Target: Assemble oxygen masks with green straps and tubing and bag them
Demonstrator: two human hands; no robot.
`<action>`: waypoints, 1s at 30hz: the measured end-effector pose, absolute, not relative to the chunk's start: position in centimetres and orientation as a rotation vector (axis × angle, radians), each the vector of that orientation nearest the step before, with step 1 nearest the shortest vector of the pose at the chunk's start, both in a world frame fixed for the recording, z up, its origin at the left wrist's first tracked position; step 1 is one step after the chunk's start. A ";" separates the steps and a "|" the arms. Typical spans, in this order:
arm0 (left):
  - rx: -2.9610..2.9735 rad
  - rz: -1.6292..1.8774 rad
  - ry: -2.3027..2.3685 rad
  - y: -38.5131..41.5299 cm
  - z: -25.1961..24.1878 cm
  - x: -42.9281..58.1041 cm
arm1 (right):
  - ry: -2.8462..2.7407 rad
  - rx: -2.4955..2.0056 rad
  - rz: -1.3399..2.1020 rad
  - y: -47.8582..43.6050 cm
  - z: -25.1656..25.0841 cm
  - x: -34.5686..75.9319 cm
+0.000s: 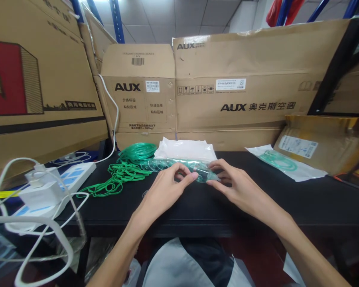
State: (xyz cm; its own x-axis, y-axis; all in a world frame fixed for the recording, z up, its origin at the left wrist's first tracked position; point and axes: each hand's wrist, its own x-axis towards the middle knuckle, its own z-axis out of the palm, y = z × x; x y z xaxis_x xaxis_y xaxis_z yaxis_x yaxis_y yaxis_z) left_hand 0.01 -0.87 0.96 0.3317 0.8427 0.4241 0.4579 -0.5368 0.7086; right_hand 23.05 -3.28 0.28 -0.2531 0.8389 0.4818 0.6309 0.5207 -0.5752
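– Tubing roll: where does it sit?

– On the black table, near the middle, lying roughly level from left to right. It looks like green tubing wrapped in clear film, though the glare on the plastic makes me unsure of that.

– And the hands?

– Both are on it. The left hand comes up from below, thumb and fingertips pinched narrowly on the roll near its right end. The right hand meets it from the other side, fingers curled close around that same end, where a dark band circles the roll. The two hands' fingertips are nearly touching.

– What lies beside it?

– Just behind the roll is a flat stack of white plastic bags. To its left sits a coil of green tubing, and in front of that coil a loose heap of green rubber bands spreads over the tabletop.

– Further out?

– At the left edge, a white power strip with white chargers plugged in and cables looping off the table. Well to the right, another clear bag with green tubing lies flat, next to a tan padded parcel. Cardboard boxes printed AUX stand along the back.
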 end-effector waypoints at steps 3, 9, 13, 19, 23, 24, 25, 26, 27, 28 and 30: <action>2.055 1.120 1.088 -0.2 0.5 -0.1 | -1.963 -1.170 0.367 -3.5 0.5 22.7; 1.995 1.111 0.964 0.1 -0.1 0.4 | -1.910 -1.090 0.538 -3.7 0.5 21.8; 1.881 1.157 0.964 0.5 -0.3 0.3 | -1.929 -1.076 0.523 -3.4 0.2 21.7; 1.981 1.044 1.040 1.2 -0.2 -0.5 | -1.974 -1.018 0.543 -3.6 0.6 22.0; 1.974 1.053 0.938 0.7 0.4 -0.2 | -1.908 -1.033 0.548 -3.4 0.6 22.1; 1.956 1.077 0.926 0.5 0.5 0.0 | -1.863 -1.059 0.552 -3.3 0.5 22.1; 1.936 1.107 0.919 0.3 0.5 0.2 | -1.813 -1.093 0.572 -3.1 0.4 22.1; 1.915 1.134 0.912 0.2 0.6 0.4 | -1.764 -1.128 0.608 -3.0 0.3 22.1; 1.894 1.156 0.898 0.0 0.6 0.7 | -1.721 -1.155 0.656 -2.9 0.2 22.0; 1.872 1.169 0.874 -0.1 0.6 0.9 | -1.688 -1.170 0.708 -2.8 0.1 21.9; 1.825 1.165 0.807 -0.2 0.5 1.2 | -1.643 -1.162 0.779 -2.8 0.1 21.8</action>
State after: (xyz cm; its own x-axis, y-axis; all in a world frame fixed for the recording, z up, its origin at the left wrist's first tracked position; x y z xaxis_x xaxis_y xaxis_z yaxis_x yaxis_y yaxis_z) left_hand 1.20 -0.23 0.53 0.3701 0.8341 0.4090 0.0894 -0.4702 0.8780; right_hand 21.79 -2.85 0.10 -0.1032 0.9378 0.3316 0.3367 0.3466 -0.8755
